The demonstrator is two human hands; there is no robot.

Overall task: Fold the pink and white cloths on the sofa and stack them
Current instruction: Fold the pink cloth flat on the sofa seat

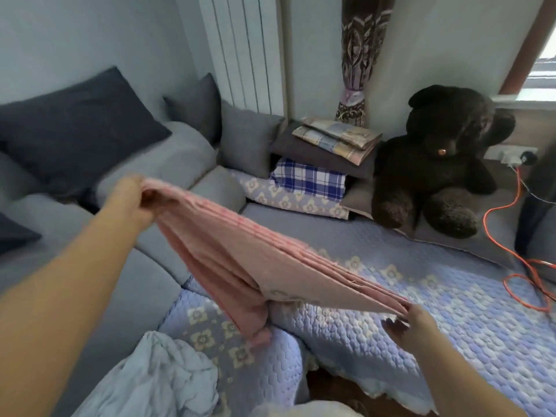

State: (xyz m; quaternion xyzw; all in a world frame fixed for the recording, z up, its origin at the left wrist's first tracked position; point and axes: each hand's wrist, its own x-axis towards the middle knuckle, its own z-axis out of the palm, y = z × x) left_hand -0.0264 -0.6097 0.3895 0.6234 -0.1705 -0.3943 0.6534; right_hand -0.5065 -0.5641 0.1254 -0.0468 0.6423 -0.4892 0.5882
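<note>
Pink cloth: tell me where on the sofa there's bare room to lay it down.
Bare quilt lies between the teddy bear and right hand, short of the orange cable. Crowded: the white cloth lower left, folded pile behind.

From my feed I see a grey sofa (168,164) with dark cushions (75,124) against a pale wall (60,34). A white radiator (243,52) stands in the corner beside a patterned curtain (361,55). A lilac quilted cover (451,299) lies over the seat, where a big dark teddy bear (436,158) sits next to a pile of folded bedding (325,158). An orange cable (511,251) trails at right; daylight comes through a window (541,73).
</note>
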